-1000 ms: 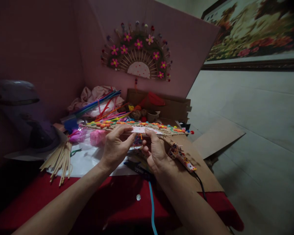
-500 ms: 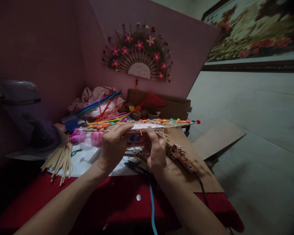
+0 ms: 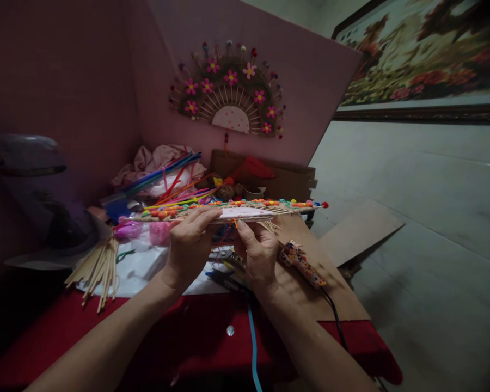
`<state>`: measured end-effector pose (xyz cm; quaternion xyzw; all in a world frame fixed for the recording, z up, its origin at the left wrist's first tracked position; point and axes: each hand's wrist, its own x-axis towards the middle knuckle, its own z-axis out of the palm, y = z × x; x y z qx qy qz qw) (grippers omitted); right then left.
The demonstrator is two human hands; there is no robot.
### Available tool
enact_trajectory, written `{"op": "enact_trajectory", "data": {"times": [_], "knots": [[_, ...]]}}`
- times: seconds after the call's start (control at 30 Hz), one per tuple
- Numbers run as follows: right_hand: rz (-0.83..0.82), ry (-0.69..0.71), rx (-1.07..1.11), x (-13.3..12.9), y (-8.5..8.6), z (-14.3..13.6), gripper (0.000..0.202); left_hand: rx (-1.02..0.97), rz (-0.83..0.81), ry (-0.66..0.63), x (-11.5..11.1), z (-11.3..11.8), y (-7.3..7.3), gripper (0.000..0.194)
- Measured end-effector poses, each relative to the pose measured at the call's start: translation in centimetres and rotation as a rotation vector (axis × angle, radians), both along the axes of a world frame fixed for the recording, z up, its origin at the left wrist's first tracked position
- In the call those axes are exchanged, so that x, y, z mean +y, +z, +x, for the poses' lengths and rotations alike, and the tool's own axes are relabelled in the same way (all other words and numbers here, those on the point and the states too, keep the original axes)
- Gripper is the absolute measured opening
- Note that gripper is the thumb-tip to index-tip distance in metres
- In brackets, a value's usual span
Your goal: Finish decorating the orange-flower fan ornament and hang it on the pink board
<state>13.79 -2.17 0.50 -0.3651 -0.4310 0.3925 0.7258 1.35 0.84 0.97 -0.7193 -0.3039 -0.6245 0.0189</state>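
A craft fan [image 3: 245, 213] is held nearly flat and seen edge-on, with a pale dotted centre, thin sticks, orange flowers and coloured balls along its far rim. My left hand [image 3: 191, 239] grips its near edge, thumb side on top. An orange cord [image 3: 235, 222] sticks out at the middle of that edge. My right hand [image 3: 259, 247] is closed just below, its thumb tip against the cord; its other fingers are mostly hidden. Dark beads hang under the fan, partly covered by my hands.
Wooden sticks [image 3: 96, 267] lie left on white paper. Pliers [image 3: 226, 277] rest below my hands. A patterned glue gun [image 3: 302, 264] with a black cable lies on cardboard [image 3: 335, 294] at right. A finished flowered fan [image 3: 231, 92] stands behind, against a pink board.
My right thumb has moved left and down from the fan's edge to the orange cord. The fan stays in my left hand, and the view has shifted slightly.
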Motion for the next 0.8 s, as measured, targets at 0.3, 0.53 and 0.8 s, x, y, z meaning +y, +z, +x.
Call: {"op": "enact_trajectory", "data": {"times": [0.3, 0.53, 0.8], "knots": [[-0.068, 0.098, 0.194, 0.19, 0.39, -0.13, 0.018, 0.018, 0.088, -0.029, 0.15, -0.06, -0.22, 0.018], [0.023, 0.049, 0.125, 0.18, -0.02, 0.17, 0.023, -0.017, 0.102, -0.024, 0.08, 0.12, -0.23, 0.019], [-0.015, 0.02, 0.131, 0.47, -0.1, 0.2, 0.028, 0.001, 0.11, -0.041, 0.24, -0.07, -0.47, 0.019]]}}
